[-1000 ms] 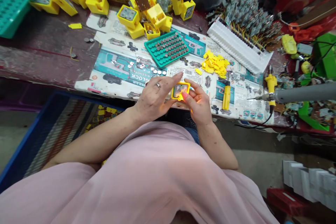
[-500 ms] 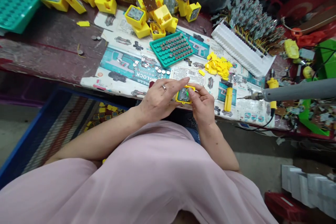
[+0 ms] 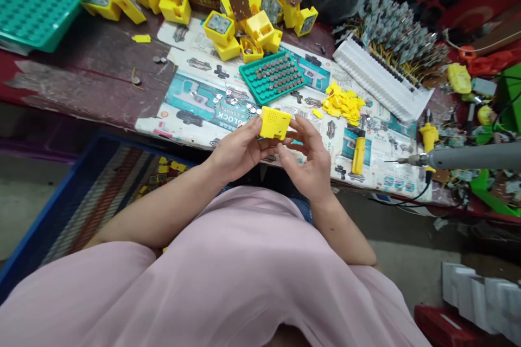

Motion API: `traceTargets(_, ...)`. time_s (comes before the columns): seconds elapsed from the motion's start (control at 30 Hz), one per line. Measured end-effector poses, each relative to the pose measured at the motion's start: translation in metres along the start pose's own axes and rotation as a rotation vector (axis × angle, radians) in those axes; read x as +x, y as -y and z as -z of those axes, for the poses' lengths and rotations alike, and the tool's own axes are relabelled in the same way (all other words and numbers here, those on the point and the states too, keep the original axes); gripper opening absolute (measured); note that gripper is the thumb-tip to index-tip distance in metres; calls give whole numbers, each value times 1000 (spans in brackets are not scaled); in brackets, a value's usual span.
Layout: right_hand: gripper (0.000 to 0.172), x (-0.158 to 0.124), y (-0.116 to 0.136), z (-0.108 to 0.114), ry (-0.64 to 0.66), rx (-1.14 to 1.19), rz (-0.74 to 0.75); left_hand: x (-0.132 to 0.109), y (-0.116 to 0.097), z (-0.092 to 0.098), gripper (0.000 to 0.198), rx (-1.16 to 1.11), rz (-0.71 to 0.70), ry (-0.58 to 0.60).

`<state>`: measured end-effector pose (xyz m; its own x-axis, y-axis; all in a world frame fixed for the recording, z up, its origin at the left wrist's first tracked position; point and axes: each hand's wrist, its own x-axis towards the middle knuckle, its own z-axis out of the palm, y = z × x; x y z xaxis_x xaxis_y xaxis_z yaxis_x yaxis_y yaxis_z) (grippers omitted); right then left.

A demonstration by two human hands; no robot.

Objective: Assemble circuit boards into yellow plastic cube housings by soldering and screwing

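Note:
Both of my hands hold a small yellow plastic box (image 3: 274, 122) above the table's near edge, its closed perforated face turned up toward me. My left hand (image 3: 236, 149) grips its left side with thumb and fingers. My right hand (image 3: 311, 160) touches its right side and underside with the fingers spread. Just beyond it lie a green tray of button cells (image 3: 272, 76), loose metal contacts (image 3: 234, 102) and a heap of small yellow plastic pieces (image 3: 343, 104).
More yellow boxes (image 3: 248, 24) pile up at the back by a brown bin. A yellow screwdriver (image 3: 359, 147), a soldering iron (image 3: 459, 158), a white rack of wired boards (image 3: 380, 78) and a green tray (image 3: 36, 5) lie around. A blue crate (image 3: 87, 195) stands below left.
The yellow box was turned over: its open side with the board faced up before, now its closed back does. Both hands lifted it slightly toward the table.

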<state>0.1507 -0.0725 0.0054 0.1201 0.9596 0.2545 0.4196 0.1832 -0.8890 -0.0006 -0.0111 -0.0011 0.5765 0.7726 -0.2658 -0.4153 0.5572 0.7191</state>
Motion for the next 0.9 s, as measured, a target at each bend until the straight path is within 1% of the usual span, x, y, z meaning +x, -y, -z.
traceTargets(0.17, 44, 4, 2, -8, -22, -116, 14, -1, 7, 3, 39, -2, 21, 5)
traceTargets(0.37, 53, 2, -5, -12, -53, -134, -27, -1, 14, 2, 47, 30, -24, 31)
traceTargets(0.53, 52, -2, -14, -17, -113, -145, 40, -1, 20, -2, 56, -39, -53, 71)
traceTargets(0.6, 52, -2, -17, -18, -86, -113, 60, -2, 18, 1, 58, -52, -69, 79)
traceTargets(0.67, 57, -2, -18, -18, -4, -97, 76, -6, 11, 9, 56, -24, -94, 90)
traceTargets(0.73, 66, -4, -17, -16, 80, -99, 108, -16, -1, 22, 56, 81, -139, 88)
traceTargets(0.77, 69, -5, -17, -15, 94, -107, 129, -23, -8, 32, 56, 161, -170, 76)
traceTargets(0.83, 68, -7, -18, -12, 67, -131, 172, -45, -22, 54, 59, 329, -246, 14)
traceTargets(0.9, 63, -8, -20, -11, 21, -162, 206, -74, -33, 79, 55, 472, -305, -33)
